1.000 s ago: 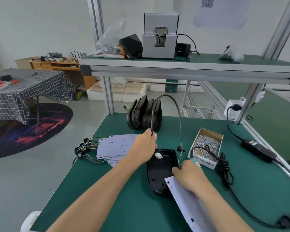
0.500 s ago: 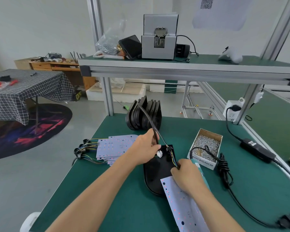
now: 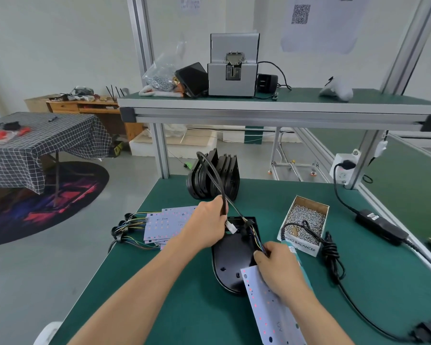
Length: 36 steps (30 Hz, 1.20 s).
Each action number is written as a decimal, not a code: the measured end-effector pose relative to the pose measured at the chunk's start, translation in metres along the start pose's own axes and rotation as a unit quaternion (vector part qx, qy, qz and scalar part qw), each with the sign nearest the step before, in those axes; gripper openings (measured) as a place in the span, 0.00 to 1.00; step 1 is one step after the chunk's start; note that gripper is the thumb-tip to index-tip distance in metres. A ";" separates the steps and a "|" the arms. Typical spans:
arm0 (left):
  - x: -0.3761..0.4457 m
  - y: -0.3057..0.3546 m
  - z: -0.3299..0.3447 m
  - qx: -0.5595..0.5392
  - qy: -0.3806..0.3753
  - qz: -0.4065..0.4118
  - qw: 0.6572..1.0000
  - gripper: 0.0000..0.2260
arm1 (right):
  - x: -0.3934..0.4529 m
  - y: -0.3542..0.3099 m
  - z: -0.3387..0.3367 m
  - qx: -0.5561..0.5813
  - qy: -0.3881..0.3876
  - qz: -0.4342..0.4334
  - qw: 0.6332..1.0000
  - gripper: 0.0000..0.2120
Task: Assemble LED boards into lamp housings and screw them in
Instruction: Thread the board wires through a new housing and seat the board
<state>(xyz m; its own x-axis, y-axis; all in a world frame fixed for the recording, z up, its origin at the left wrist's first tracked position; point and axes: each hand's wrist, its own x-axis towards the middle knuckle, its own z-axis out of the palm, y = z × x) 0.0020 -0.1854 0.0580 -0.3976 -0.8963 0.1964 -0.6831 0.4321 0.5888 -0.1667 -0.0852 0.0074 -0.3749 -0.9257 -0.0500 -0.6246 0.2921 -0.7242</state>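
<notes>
Since a second ago, the looped black cable (image 3: 210,170) has swung leftward, gripped by the left hand (image 3: 205,225). On the green matte bench (image 3: 184,307) lies the glossy, teardrop-shaped black housing (image 3: 230,260); the right hand (image 3: 278,267) pinches coloured wires (image 3: 258,241) above the white LED board (image 3: 271,310).

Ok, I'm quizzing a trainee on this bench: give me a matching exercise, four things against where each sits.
Things:
1. box of screws
2. spare LED boards
3. stacked black housings
4. screw feeder machine

Places:
A. upper shelf
B. bench, far end, standing on edge
C. bench, right of the open housing
D. bench, left of the left hand

Pairs: 1-C, 2-D, 3-B, 4-A
</notes>
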 end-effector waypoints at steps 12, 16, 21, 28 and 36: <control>-0.007 0.009 -0.007 0.068 0.044 0.056 0.995 0.04 | -0.013 -0.009 -0.018 -0.011 0.005 0.005 1.000 0.12; -0.010 0.012 -0.006 0.014 0.033 0.049 0.998 0.03 | -0.021 -0.011 -0.021 -0.023 0.013 -0.013 1.000 0.13; -0.015 0.016 -0.004 0.049 0.028 0.048 0.997 0.04 | -0.031 -0.013 -0.022 -0.023 0.015 -0.028 0.999 0.12; -0.029 0.022 0.005 0.246 0.057 0.036 0.967 0.08 | -0.048 -0.017 -0.021 0.026 0.030 -0.040 0.998 0.16; -0.062 0.046 -0.007 -0.285 0.188 -0.102 0.934 0.30 | -0.074 -0.015 -0.031 0.062 0.046 -0.047 0.996 0.18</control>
<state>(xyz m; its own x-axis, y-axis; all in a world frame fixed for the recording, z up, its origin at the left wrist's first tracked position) -0.0006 -0.1104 0.0780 0.0223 -0.9721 0.2337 -0.2404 0.2217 0.9450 -0.1505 -0.0135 0.0437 -0.3830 -0.9202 0.0814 -0.5726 0.1673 -0.8026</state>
